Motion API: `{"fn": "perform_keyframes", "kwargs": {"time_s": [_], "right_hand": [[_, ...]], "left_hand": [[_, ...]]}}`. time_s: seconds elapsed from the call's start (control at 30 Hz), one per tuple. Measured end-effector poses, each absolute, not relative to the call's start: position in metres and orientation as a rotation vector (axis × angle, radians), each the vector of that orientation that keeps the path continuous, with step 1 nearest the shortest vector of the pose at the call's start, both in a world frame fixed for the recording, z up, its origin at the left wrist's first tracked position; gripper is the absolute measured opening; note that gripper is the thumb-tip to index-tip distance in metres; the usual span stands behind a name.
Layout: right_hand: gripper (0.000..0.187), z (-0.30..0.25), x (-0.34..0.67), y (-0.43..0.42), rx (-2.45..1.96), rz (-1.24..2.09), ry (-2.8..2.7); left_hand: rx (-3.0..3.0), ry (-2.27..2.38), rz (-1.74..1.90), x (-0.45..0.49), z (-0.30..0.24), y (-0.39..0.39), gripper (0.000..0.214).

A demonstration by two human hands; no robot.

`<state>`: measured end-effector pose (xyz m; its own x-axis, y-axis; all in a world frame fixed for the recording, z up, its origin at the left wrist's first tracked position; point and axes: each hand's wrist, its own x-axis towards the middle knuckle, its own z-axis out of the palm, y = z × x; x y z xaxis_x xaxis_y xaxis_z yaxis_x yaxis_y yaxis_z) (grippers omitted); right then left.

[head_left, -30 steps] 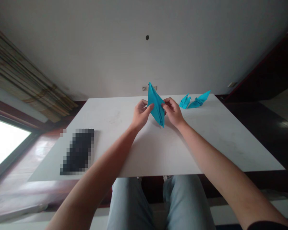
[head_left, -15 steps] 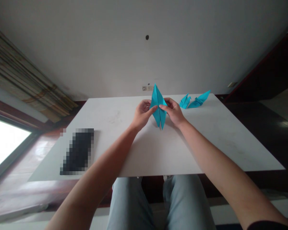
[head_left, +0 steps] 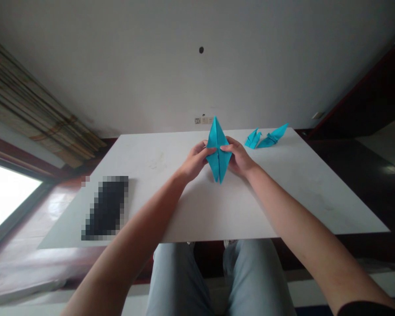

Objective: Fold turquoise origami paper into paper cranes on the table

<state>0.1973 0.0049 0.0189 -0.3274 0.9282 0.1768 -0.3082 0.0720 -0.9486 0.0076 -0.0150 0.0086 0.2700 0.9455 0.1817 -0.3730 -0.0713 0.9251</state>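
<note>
A blue folded paper piece (head_left: 217,149), diamond-shaped with a centre crease, stands upright above the white table (head_left: 191,206). My left hand (head_left: 195,160) pinches its left edge with thumb and fingers. On the other side, my right hand (head_left: 237,154) pinches its right edge. Both hands are closed on the paper, a little above the tabletop, at the table's far middle.
Two finished blue paper figures (head_left: 253,139) (head_left: 274,137) rest at the table's far right. A dark blurred flat object (head_left: 107,207) lies near the left front edge. A wall with sockets (head_left: 204,120) is behind; a window and blinds are at left. My knees sit under the front edge.
The paper piece has turned from tilted and edge-on to upright, facing me flat. Both hands shifted slightly lower and stayed pinched on it.
</note>
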Motion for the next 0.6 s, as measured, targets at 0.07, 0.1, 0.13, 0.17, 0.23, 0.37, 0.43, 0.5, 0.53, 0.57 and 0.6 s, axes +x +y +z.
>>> {"fn": "perform_keyframes", "kwargs": {"time_s": [0.07, 0.1, 0.13, 0.17, 0.23, 0.37, 0.43, 0.5, 0.53, 0.57, 0.6], "right_hand": [[0.033, 0.018, 0.197, 0.005, -0.701, 1.499, -1.278], [0.033, 0.017, 0.197, 0.005, -0.704, 1.507, -1.274], [0.033, 0.017, 0.196, 0.005, -0.710, 1.516, -1.272], [0.034, 0.017, 0.196, 0.005, -0.719, 1.524, -1.271], [0.036, 0.017, 0.195, 0.006, -0.738, 1.530, -1.275], [0.038, 0.018, 0.196, 0.008, -0.745, 1.455, -1.273], [0.047, 0.018, 0.197, 0.010, -0.745, 1.395, -1.261], [0.056, 0.018, 0.199, 0.013, -0.766, 1.348, -1.271], [0.060, 0.017, 0.199, 0.014, -0.785, 1.333, -1.287], [0.062, 0.017, 0.199, 0.015, -0.808, 1.321, -1.313], [0.064, 0.016, 0.200, 0.016, -0.832, 1.307, -1.344]], "left_hand": [[1.161, 0.643, 1.202, 0.007, 0.009, -0.016, 0.044], [1.158, 0.631, 1.194, 0.007, 0.009, -0.016, 0.044], [1.153, 0.620, 1.190, 0.007, 0.009, -0.016, 0.043], [1.148, 0.612, 1.192, 0.007, 0.009, -0.016, 0.043], [1.149, 0.617, 1.207, 0.007, 0.009, -0.015, 0.045], [1.132, 0.667, 1.283, 0.008, 0.007, -0.011, 0.058], [1.110, 0.702, 1.354, 0.008, 0.004, -0.007, 0.067], [1.105, 0.761, 1.450, 0.007, 0.001, -0.002, 0.074], [1.110, 0.804, 1.501, 0.006, -0.001, 0.000, 0.077], [1.119, 0.853, 1.550, 0.006, -0.003, 0.002, 0.079], [1.130, 0.903, 1.591, 0.005, -0.005, 0.003, 0.080]]}}
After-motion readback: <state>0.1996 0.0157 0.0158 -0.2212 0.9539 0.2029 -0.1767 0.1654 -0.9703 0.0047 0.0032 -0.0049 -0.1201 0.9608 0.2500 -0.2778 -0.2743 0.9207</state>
